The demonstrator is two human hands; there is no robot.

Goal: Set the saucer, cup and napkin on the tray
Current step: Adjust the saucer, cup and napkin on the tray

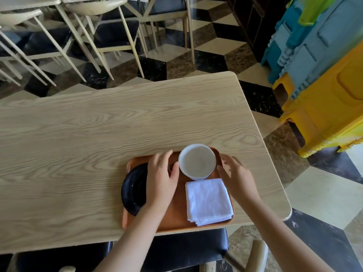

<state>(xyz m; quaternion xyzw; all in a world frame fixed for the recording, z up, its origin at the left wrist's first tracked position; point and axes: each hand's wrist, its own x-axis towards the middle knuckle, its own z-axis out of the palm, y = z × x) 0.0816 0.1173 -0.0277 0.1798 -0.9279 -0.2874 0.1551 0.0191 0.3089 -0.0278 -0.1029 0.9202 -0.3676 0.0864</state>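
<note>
An orange-brown tray lies at the near edge of the table. On its left part sits a black saucer, partly hidden by my left hand. A white cup stands upright at the tray's far right. A folded white napkin lies in front of the cup on the tray. My left hand hovers over the tray's middle, fingers apart, with the thumb next to the cup's left side. On the cup's right, my right hand is spread with nothing in it.
The light wooden table stretches left and away from the tray. A dark-seated chair stands under the near edge. More chairs are beyond the table. Stacked blue and yellow plastic stools stand on the right.
</note>
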